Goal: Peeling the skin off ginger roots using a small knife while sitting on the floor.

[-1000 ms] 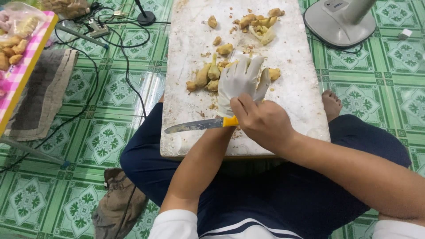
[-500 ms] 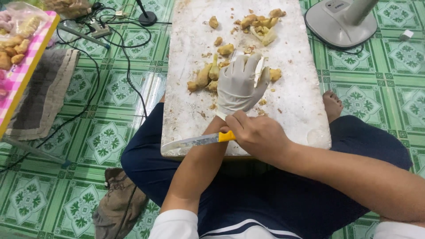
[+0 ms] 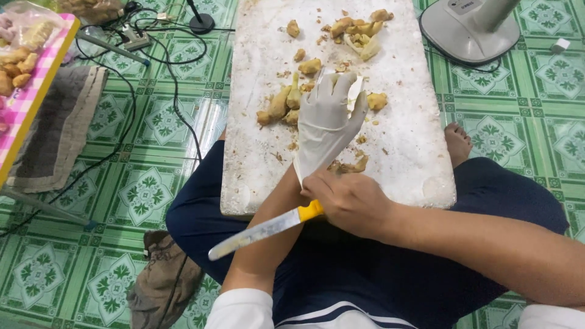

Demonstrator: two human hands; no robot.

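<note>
Green patterned tiles cover the floor (image 3: 140,195), and most of the open room lies at the lower left, between the person's knee and a grey cloth (image 3: 58,131) spread beside a pink checked tray (image 3: 27,100) at the left edge. Across the person's lap rests a white board (image 3: 402,140), its near edge over the thighs and its far end running out of the top of the picture. Bare space on it lies along the left side and the right half; a bare foot (image 3: 458,143) shows just past its right edge. A grey fan base (image 3: 472,30) stands on the tiles at the upper right, near the board's far corner. Black cables (image 3: 177,97) trail over the tiles to the left of the board, and a crumpled brown rag (image 3: 161,283) lies by the left knee.

On the board's middle, the left hand (image 3: 326,119), in a white glove, lies with fingers spread over yellowish ginger pieces (image 3: 280,106); whether it grips any piece cannot be told. More pieces sit near the far end. At the near edge, the right hand (image 3: 350,201) is closed around the yellow handle of a knife (image 3: 265,230), while its fingertips pinch the glove's cuff. The blade points left and down, off the board.
</note>
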